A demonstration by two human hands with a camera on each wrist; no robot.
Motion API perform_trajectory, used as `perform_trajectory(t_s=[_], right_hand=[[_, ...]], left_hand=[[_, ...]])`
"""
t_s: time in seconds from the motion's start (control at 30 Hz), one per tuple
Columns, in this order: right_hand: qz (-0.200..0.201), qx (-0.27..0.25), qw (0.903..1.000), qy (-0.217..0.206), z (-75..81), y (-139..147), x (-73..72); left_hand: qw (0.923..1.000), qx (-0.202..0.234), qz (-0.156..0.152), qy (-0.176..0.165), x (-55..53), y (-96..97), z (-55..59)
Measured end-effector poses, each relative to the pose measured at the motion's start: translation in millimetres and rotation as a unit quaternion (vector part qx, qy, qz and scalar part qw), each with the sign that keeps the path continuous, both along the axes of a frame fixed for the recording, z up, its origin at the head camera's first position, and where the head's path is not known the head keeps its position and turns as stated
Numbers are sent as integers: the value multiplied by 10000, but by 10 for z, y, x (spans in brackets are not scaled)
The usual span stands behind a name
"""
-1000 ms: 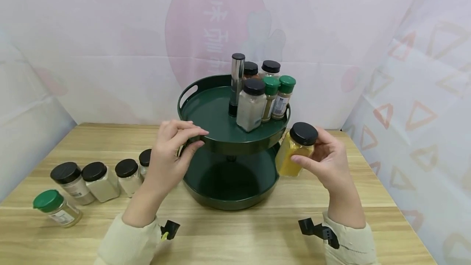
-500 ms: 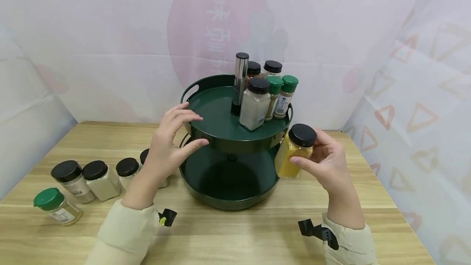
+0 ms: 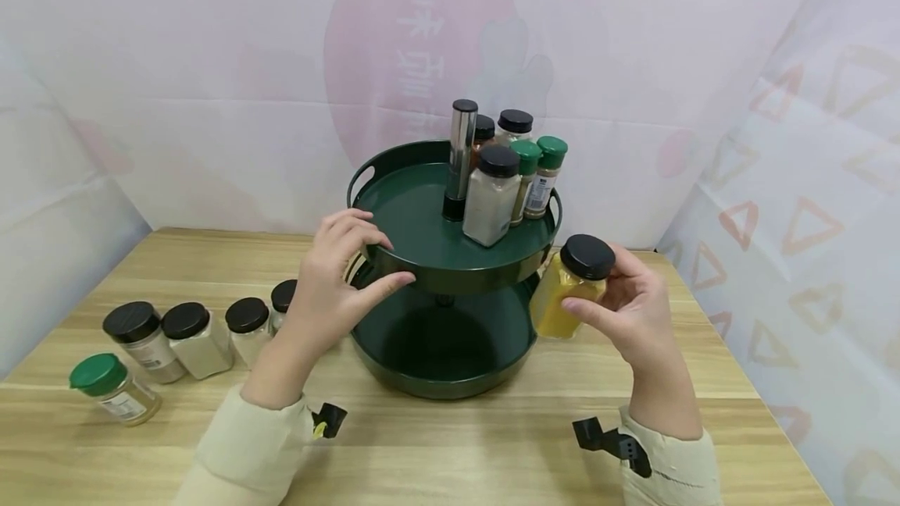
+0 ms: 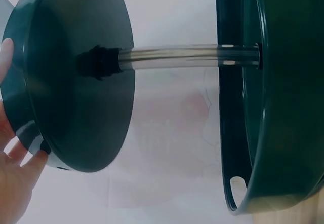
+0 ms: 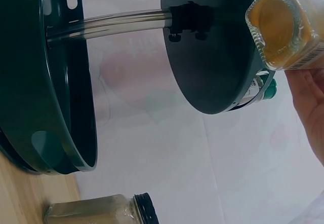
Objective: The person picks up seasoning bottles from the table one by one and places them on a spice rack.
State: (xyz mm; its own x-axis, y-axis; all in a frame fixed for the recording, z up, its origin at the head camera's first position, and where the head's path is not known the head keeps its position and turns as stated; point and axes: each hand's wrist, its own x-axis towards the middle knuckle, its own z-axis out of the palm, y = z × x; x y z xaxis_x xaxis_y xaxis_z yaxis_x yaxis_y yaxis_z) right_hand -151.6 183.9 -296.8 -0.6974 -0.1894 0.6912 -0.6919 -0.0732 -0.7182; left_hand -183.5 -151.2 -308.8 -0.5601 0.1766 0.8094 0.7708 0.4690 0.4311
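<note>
At the right of the green two-tier stand [image 3: 444,390], your right hand [image 3: 636,309] grips the yellow jar [image 3: 560,301] (black-lidded and slightly tilted), raised off the counter [image 3: 457,455] near the upper tier [image 3: 415,217]. Your left hand [image 3: 329,279], its thumb and fingers wide apart, touches that tier's near left rim. Five capped jars [image 3: 490,207] stand right of the metal post [image 3: 462,151]; another row of jars [image 3: 204,350] occupies the counter's left.
</note>
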Motion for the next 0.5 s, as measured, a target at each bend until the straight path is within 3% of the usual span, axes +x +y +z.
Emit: perform_trajectory(t_s=[0.3, 0.5], right_hand=[[-232, -216, 9995, 69, -12, -55, 63], [-418, -344, 9984, 141, 85, -119, 64]], left_hand=[[10000, -70, 37, 47, 22, 37, -17], [9999, -27, -56, 122, -17, -6, -15]])
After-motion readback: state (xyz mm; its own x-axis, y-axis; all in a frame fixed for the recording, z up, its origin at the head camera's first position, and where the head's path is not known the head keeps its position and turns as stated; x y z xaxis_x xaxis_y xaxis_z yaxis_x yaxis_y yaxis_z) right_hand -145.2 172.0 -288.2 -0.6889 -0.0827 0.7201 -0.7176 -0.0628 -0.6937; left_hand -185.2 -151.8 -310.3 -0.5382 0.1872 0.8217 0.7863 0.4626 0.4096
